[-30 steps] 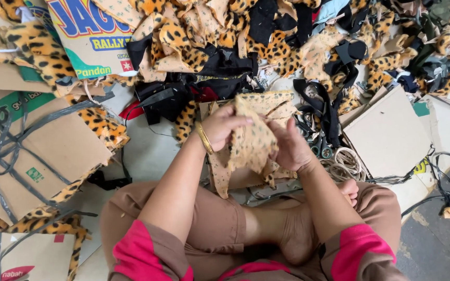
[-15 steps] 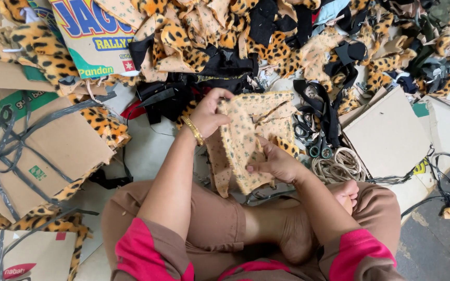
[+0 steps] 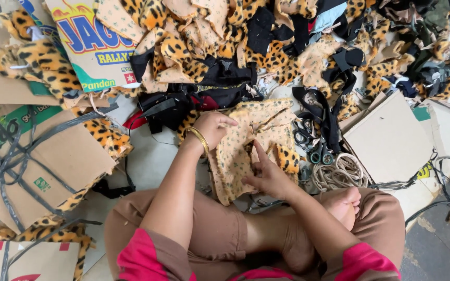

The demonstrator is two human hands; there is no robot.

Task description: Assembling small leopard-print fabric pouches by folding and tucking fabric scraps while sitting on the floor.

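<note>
I sit cross-legged on the floor with a tan, leopard-spotted fabric piece [image 3: 235, 156] laid in front of my knees. My left hand [image 3: 212, 127], with a gold bangle at the wrist, pinches the piece's upper left edge. My right hand [image 3: 266, 174] presses on its lower right part, index finger stretched upward along the cloth. The piece lies on top of further pieces of the same fabric [image 3: 274, 117].
A big heap of leopard-print and black fabric scraps [image 3: 246, 47] fills the far side. Scissors [image 3: 313, 148] and a coil of cord [image 3: 339, 171] lie to the right, beside a cardboard sheet [image 3: 389, 138]. Strapped cardboard boxes [image 3: 32, 161] stand at left.
The fabric piece was held up between both hands; now it is lower and spread flat. My left hand has moved up and left to its edge, my right hand down onto it.
</note>
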